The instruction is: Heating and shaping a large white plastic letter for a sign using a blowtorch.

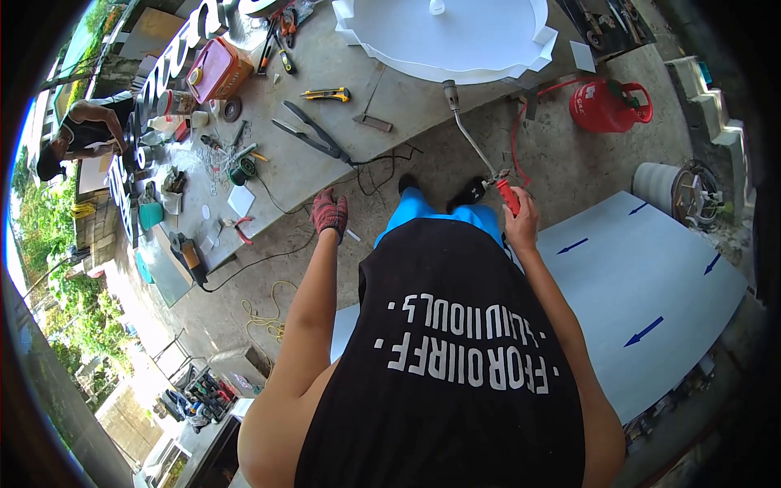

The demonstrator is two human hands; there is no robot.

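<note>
While right hand [521, 213] grips the red handle of gas torch [476, 146], fingers wrapped tight, nozzle reaches over workbench [325, 57] front edge; gloved left hand [329, 213] hangs beside bench edge, fingers loosely curled, holding nothing

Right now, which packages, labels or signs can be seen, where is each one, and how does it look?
Pink tub: far left on the workbench, boxy, orange side label.
Red gas cylinder: on the floor at the right, round, pale marking on its side.
White sheet: on the floor, right of the right hand, blue arrows.
Large sign letters: upper left, white with dark edges.
</note>
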